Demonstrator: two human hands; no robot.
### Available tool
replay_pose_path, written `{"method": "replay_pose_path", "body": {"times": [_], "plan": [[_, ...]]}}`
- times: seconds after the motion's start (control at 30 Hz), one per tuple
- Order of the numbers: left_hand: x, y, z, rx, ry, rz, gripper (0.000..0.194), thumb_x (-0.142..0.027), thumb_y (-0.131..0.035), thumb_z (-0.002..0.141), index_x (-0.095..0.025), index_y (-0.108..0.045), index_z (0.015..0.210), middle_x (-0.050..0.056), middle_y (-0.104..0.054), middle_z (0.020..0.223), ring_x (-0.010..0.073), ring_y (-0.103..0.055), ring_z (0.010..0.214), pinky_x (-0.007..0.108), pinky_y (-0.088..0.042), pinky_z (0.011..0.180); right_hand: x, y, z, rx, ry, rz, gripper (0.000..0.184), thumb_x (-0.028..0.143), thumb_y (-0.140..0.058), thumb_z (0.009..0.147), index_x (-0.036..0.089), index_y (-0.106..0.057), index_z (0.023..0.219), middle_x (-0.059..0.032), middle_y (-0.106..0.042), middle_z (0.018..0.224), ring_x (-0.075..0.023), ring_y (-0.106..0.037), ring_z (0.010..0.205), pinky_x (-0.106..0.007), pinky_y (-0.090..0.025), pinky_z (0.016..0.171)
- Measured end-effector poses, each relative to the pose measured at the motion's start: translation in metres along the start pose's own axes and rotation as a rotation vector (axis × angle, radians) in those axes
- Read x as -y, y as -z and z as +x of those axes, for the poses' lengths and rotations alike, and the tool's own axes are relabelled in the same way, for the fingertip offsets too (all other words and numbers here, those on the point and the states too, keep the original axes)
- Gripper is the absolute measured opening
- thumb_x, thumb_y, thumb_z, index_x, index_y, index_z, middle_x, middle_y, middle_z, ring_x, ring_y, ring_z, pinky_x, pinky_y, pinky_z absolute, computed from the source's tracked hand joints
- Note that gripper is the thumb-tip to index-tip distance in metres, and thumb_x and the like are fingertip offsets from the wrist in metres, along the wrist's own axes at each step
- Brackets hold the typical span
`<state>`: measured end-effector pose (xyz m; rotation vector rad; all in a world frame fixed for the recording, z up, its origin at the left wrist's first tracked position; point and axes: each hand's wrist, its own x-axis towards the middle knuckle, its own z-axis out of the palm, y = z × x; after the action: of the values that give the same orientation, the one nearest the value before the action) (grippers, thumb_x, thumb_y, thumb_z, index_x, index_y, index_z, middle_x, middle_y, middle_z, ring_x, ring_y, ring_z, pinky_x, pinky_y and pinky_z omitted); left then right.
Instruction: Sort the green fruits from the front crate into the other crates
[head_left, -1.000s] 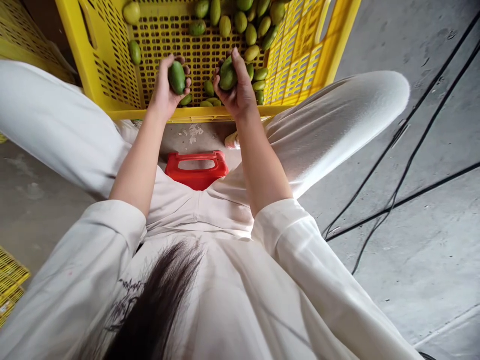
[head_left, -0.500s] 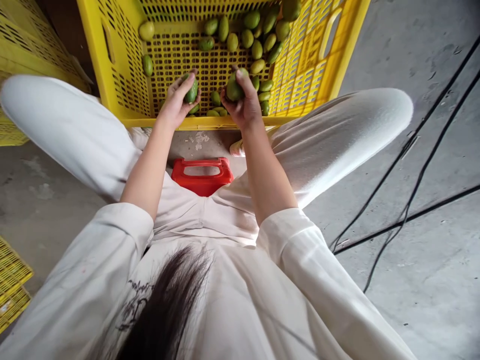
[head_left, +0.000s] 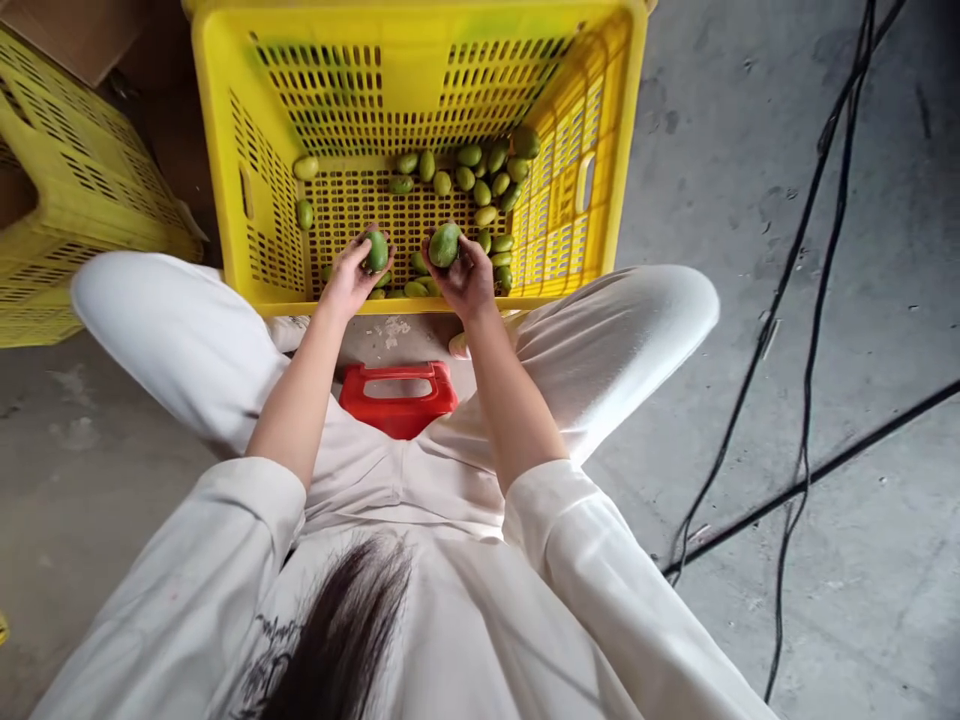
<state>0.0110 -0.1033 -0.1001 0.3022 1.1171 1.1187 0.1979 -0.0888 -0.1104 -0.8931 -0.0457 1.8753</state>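
Note:
My left hand point(head_left: 352, 275) is closed around a green mango point(head_left: 376, 251), its thumb along the upper side. A rounder green mango point(head_left: 445, 245) rests in the fingers of my right hand point(head_left: 466, 275), most of its skin showing. Both hands are over the near part of a yellow perforated crate point(head_left: 630, 130), a short gap between them. Below and beyond them, several green and yellowish mangoes point(head_left: 469, 156) lie on the crate floor, mostly toward the right. A few more lie under my hands, partly hidden by them.
A red plastic stool point(head_left: 397, 405) is between my legs. Another yellow crate point(head_left: 112, 180) stands at the left, with cardboard point(head_left: 86, 35) behind it. Black cables point(head_left: 806, 400) run over the grey floor point(head_left: 712, 250) on the right.
My view has tilted up, showing more of the crate's far wall. The right-hand mango has been turned in the fingers and is more exposed; the left hand keeps hold of its mango.

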Motion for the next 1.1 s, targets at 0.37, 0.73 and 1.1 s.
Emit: {"method": "replay_pose_path", "body": {"times": [0.37, 0.73, 1.1], "plan": [[-0.0021, -0.0046, -0.0015, 0.003, 0.106, 0.063, 0.016, -0.025, -0.076, 0.081, -0.020, -0.062, 0.076, -0.002, -0.064, 0.071, 0.0048, -0.060, 0.054, 0.016, -0.045, 0.049, -0.0007, -0.0047, 0.0003, 0.018, 0.049, -0.203, 0.016, 0.045, -0.059, 0.089, 0.029, -0.058, 0.085, 0.0042, -0.064, 0.079, -0.0153, -0.064, 0.101, -0.033, -0.056, 0.086], [0.0019, 0.0015, 0.0057, -0.019, 0.048, -0.045, 0.012, -0.032, -0.061, 0.092, -0.021, -0.064, 0.094, 0.005, -0.070, 0.096, 0.0172, -0.070, 0.097, 0.027, -0.056, 0.079, 0.0008, 0.0010, 0.0053, 0.062, -0.019, -0.030, 0.023, 0.048, -0.057, 0.082, 0.027, -0.060, 0.091, 0.0008, -0.074, 0.095, -0.0187, -0.046, 0.134, -0.049, -0.043, 0.106], [0.0033, 0.0005, 0.0053, -0.027, 0.055, 0.080, 0.017, -0.031, -0.072, 0.084, -0.020, -0.062, 0.078, 0.001, -0.065, 0.084, 0.0045, -0.059, 0.058, 0.017, -0.041, 0.046, -0.0011, -0.0044, 0.0024, -0.075, 0.048, -0.165, 0.022, 0.052, -0.053, 0.090, 0.031, -0.059, 0.091, 0.0025, -0.070, 0.100, -0.0178, -0.064, 0.112, -0.037, -0.061, 0.085]]}}
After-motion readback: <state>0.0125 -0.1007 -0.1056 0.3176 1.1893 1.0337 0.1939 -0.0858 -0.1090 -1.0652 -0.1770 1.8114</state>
